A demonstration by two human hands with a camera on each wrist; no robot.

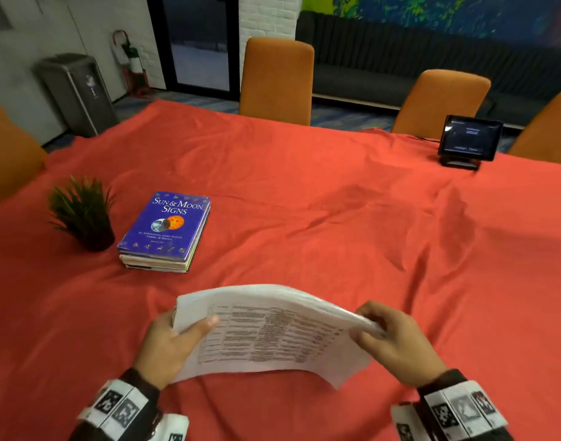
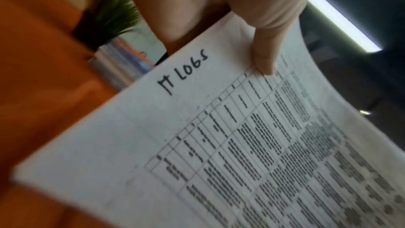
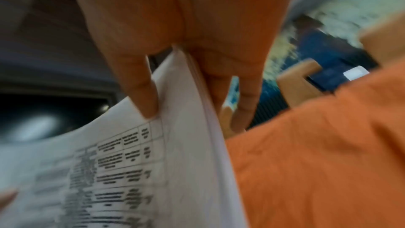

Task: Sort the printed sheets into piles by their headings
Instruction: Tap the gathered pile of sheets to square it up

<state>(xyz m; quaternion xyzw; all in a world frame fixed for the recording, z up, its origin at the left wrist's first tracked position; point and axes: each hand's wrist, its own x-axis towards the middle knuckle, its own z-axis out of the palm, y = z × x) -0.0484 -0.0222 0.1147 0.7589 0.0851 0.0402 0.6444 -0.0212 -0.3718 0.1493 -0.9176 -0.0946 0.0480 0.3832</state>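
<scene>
Table [image 1: 304, 192] w/ red cloth: no piles on it yet, so sorting looks barely begun. Stack of printed sheets [image 1: 266, 332] is held above near edge, top one headed "IT LOGS" [image 2: 183, 72]. Left hand [image 1: 171, 342] & right hand [image 1: 396, 338] each pinch an end, thumb on top.

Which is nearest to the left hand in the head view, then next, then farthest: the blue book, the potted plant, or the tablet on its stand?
From the left hand:
1. Blue book, just beyond it, slightly left.
2. Potted plant, left of the book.
3. Tablet, at the far right edge of the table.
</scene>
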